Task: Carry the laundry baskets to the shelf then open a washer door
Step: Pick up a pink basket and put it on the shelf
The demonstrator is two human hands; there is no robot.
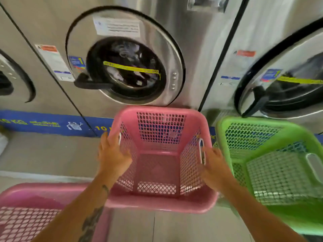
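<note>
An empty pink laundry basket (160,201) stands on the floor in front of the middle washer. My left hand (112,156) lies against its left wall by the handle slot, fingers spread. At the right wall, my right hand (214,165) touches the basket beside the white handle slot. Neither hand has clearly closed on the rim. A green laundry basket (272,130) stands just to the right. A second pink basket (33,206) sits at the lower left. The middle washer door (125,56) is shut, with a black handle (89,82) on its left side.
Steel washers line the wall: one at the far left (10,84), one at the right (279,84) with its door shut. A blue strip (45,123) runs along their base. Grey tiled floor (43,154) lies to the left of the baskets.
</note>
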